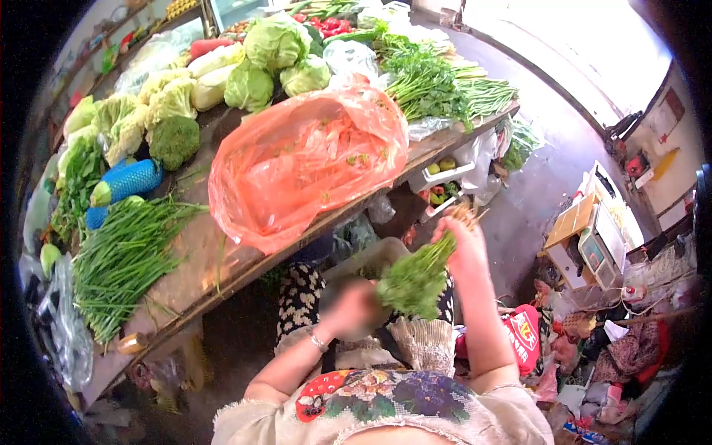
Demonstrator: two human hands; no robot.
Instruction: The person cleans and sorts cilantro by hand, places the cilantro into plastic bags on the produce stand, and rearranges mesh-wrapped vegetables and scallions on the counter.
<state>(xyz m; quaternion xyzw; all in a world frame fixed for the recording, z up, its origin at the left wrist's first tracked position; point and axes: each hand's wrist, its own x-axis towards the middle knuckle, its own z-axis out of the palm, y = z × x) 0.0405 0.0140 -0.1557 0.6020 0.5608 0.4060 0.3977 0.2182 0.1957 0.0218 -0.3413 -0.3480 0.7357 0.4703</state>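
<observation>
My right hand (466,245) is closed around the root end of a bunch of coriander-like leafy greens (415,280). Brownish roots stick out above the fist, and the leaves hang down toward my lap. Close to the leaf tips is my left hand (350,308), over my lap with a bracelet at its wrist. A blur covers it, so its fingers cannot be made out. On the table edge in front of me lies a wide-mouthed red plastic bag (245,189) with small green bits inside.
The wooden table (194,248) carries chives (122,259), broccoli (174,141), cabbages (278,41) and more greens (426,78). A pale tub (371,258) stands below its edge. At right are a wooden box (571,222) and a heap of cloth and bags (630,352).
</observation>
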